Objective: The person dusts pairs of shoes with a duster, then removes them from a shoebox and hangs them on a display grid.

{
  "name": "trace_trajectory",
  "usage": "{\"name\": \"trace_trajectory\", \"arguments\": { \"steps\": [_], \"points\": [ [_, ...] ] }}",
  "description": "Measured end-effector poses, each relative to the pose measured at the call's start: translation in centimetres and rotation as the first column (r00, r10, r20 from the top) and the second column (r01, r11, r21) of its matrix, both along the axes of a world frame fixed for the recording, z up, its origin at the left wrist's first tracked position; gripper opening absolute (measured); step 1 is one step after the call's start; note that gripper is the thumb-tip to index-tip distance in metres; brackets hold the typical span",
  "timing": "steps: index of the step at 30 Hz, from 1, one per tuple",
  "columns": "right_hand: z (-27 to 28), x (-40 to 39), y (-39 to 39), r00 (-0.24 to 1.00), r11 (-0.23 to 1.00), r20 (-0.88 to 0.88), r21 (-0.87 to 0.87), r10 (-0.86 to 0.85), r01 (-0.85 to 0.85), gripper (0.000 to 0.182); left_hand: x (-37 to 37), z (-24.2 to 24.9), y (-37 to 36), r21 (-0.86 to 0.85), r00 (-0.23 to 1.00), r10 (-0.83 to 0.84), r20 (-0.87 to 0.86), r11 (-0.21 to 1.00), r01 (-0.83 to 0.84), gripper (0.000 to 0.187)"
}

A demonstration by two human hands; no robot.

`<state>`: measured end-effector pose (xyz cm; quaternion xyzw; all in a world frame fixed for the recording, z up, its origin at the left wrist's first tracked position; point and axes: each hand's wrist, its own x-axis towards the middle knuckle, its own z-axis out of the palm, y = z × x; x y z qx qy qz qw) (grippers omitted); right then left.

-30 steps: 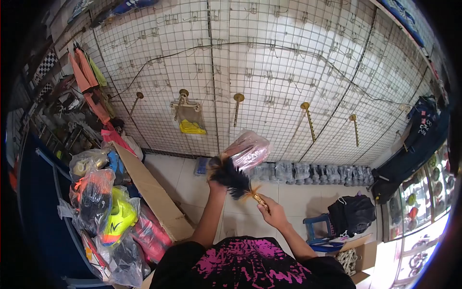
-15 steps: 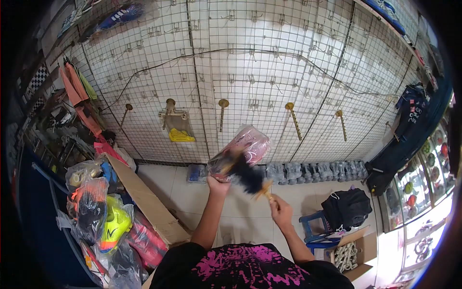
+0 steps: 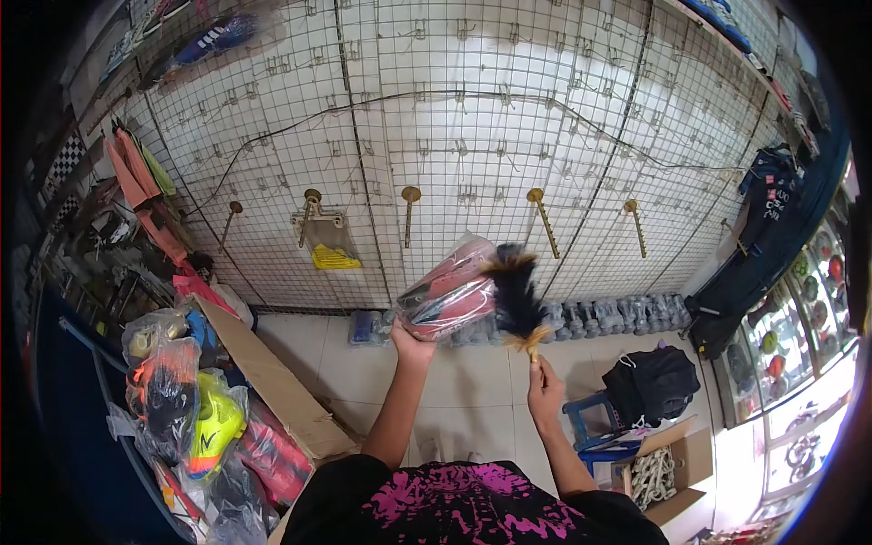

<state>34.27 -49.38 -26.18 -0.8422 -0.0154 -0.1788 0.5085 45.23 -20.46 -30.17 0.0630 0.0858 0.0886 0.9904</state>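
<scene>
A pair of pink shoes [image 3: 451,292] wrapped in clear plastic is held up by my left hand [image 3: 414,345], which grips the lower left end of the bag. My right hand [image 3: 546,391] is closed round the short handle of a feather duster [image 3: 520,295]. The duster's dark feathers, tan at the base and edges, point upward just to the right of the bagged shoes. Both are raised over the tiled floor in front of the wire grid.
A wire grid wall [image 3: 472,136] with metal hooks stands ahead. Several wrapped dark items [image 3: 618,318] line its foot. At left, a cardboard box [image 3: 272,372] holds bagged shoes [image 3: 216,422]. To the right are a blue stool [image 3: 586,422], a black backpack [image 3: 654,386] and a box of white cords [image 3: 654,477].
The feather duster has swung off the front of the bagged shoes to their right and now points upward. My right hand moved slightly right; my left hand keeps its hold.
</scene>
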Motion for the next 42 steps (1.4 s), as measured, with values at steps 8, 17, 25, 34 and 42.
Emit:
{"name": "trace_trajectory", "arguments": {
  "steps": [8, 17, 25, 34, 42],
  "points": [
    [1.2, -0.9, -0.6, 0.995, 0.990, -0.070, -0.115, 0.075, -0.083, 0.029, -0.8, 1.1, 0.0, 0.018, 0.995, 0.094, 0.044, 0.995, -0.095, 0.048],
    [2.5, -1.6, 0.8, 0.976, 0.969, 0.007, -0.122, 0.216, -0.214, 0.027, -1.9, 3.7, 0.6, 0.150, 0.974, 0.200, 0.107, 0.965, -0.214, 0.042],
    [1.9, -0.8, 1.3, 0.985, 0.985, -0.020, 0.014, 0.173, -0.173, 0.029, -3.4, 6.1, 0.9, 0.192, 0.946, 0.276, 0.168, 0.932, -0.306, 0.043],
    [1.3, 0.7, 1.2, 0.990, 0.970, -0.106, 0.234, 0.094, -0.067, 0.030, -4.8, 8.4, 0.0, 0.338, 0.926, 0.337, 0.169, 0.863, -0.376, 0.048],
    [3.5, 0.1, 0.7, 0.961, 0.960, -0.070, 0.105, 0.266, -0.258, 0.031, -5.8, 9.5, -0.4, 0.382, 0.911, 0.226, 0.345, 0.853, -0.356, 0.048]
  ]
}}
